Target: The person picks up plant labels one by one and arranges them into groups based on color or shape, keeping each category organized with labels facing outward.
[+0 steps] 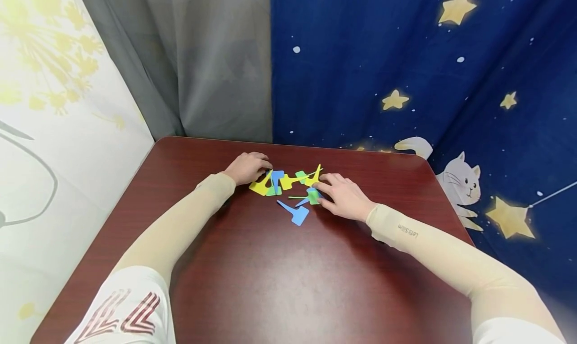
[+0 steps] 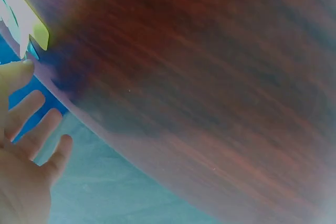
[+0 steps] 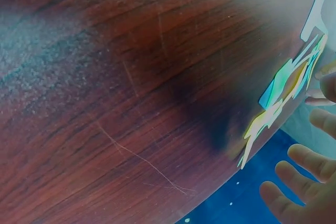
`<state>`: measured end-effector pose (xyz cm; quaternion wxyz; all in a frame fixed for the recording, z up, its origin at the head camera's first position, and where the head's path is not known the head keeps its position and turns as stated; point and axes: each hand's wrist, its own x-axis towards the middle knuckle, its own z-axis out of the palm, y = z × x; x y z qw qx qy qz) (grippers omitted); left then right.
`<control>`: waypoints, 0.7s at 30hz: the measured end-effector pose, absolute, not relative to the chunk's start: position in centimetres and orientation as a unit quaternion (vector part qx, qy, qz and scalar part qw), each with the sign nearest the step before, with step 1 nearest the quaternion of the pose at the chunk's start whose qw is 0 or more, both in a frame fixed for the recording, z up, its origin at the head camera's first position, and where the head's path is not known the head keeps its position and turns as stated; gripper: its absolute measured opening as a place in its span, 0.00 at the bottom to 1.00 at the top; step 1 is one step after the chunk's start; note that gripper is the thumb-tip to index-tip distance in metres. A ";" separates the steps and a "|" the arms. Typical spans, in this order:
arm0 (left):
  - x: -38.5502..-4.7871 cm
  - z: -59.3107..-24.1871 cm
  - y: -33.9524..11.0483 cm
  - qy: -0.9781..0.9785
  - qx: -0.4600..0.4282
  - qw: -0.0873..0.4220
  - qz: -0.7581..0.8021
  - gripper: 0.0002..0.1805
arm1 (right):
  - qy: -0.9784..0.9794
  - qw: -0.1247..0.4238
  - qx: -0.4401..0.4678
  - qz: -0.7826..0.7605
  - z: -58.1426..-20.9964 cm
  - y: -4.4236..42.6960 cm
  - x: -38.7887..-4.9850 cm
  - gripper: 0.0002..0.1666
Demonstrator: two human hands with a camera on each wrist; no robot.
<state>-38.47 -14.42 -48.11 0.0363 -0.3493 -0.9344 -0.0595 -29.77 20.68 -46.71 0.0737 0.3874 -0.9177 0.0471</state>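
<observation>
Several T-shaped plastic plant labels in blue, yellow and green lie in a loose cluster toward the far side of the table. My left hand [image 1: 247,167] is at the cluster's left end, beside a yellow label [image 1: 258,187] and a blue label [image 1: 277,175]. In the left wrist view its fingers are spread, the thumb tip close to the labels. At the right end, my right hand [image 1: 344,196] reaches in with fingers extended, near a green label [image 1: 313,197] and a yellow label [image 1: 311,182]. Whether its fingertips touch them is unclear. One blue label [image 1: 299,215] lies nearest me.
The dark red wooden table [image 1: 288,279] has a rounded far edge. Behind it hang a grey curtain [image 1: 221,58] and a blue curtain [image 1: 342,83] with stars and a cat. A white patterned wall covering [image 1: 58,148] is on the left.
</observation>
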 end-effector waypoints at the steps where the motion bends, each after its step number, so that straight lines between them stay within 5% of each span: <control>1: -38.5 -48.1 -14.4 -0.932 -0.355 0.036 -0.057 0.17 | -0.918 0.073 0.387 0.047 -46.7 20.7 -29.7 0.29; 21: -39.3 -47.9 -14.2 -0.904 -0.423 0.063 0.018 0.08 | -0.920 0.062 0.385 0.043 -46.9 21.1 -29.4 0.29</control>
